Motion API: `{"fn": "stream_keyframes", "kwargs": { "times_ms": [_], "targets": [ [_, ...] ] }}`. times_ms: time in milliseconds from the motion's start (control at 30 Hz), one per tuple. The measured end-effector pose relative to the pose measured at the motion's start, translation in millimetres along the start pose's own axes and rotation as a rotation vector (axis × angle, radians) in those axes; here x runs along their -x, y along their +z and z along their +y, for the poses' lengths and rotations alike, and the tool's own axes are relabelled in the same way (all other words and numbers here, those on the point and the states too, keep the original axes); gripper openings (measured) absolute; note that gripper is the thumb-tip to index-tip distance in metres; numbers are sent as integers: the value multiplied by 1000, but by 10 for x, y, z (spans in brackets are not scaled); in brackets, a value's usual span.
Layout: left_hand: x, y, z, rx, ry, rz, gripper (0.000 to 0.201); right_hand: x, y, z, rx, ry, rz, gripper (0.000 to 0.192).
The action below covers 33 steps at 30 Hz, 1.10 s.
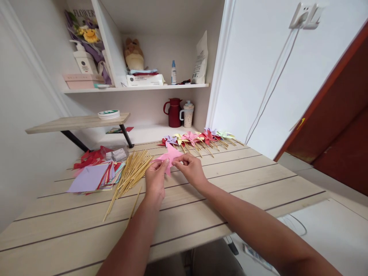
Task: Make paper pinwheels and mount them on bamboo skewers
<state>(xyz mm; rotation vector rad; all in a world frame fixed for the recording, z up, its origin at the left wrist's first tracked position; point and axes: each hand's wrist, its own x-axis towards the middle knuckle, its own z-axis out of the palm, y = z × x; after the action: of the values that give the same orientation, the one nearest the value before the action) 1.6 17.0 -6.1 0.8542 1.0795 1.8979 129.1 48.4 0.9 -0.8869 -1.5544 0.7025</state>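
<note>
Above the middle of the table a pink paper pinwheel (170, 152) is held up between both hands. My left hand (156, 177) pinches its left side between thumb and fingers. My right hand (190, 167) has its fingers closed at the pinwheel's right side, close to the centre; whether a pin is in them is too small to tell. To the left of my hands lies a loose heap of thin wooden sticks (132, 172). One single stick (135, 203) lies apart near my left forearm. Finished pinwheels on sticks (191, 138) lie in a row behind my hands.
A stack of coloured paper squares (89, 178) lies at the left, by a clear plastic packet (115, 154). A small raised shelf (77, 122) stands on black legs behind it. A red jug (174, 113) and a cup (188, 115) stand at the back.
</note>
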Motion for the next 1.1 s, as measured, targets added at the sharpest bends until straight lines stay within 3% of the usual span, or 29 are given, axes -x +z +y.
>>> {"fn": "stream_keyframes", "kwargs": {
  "times_ms": [333, 600, 733, 933, 1100],
  "targets": [
    [8, 37, 20, 20, -48, 22, 26, 14, 4, -4, -9, -5, -18, 17],
    [3, 28, 37, -3, -80, 63, 26, -81, -67, 67, -158, 6, 79, 18],
    [-30, 1, 43, 63, -90, 57, 29, -134, -108, 102, -152, -54, 104, 16],
    [-128, -72, 104, 320, -165, 119, 29, -36, -50, 66, -56, -151, -88, 26],
    [-118, -77, 90, 400, -214, 58, 24, 65, 27, 48, 13, -200, -206, 27]
  ]
}}
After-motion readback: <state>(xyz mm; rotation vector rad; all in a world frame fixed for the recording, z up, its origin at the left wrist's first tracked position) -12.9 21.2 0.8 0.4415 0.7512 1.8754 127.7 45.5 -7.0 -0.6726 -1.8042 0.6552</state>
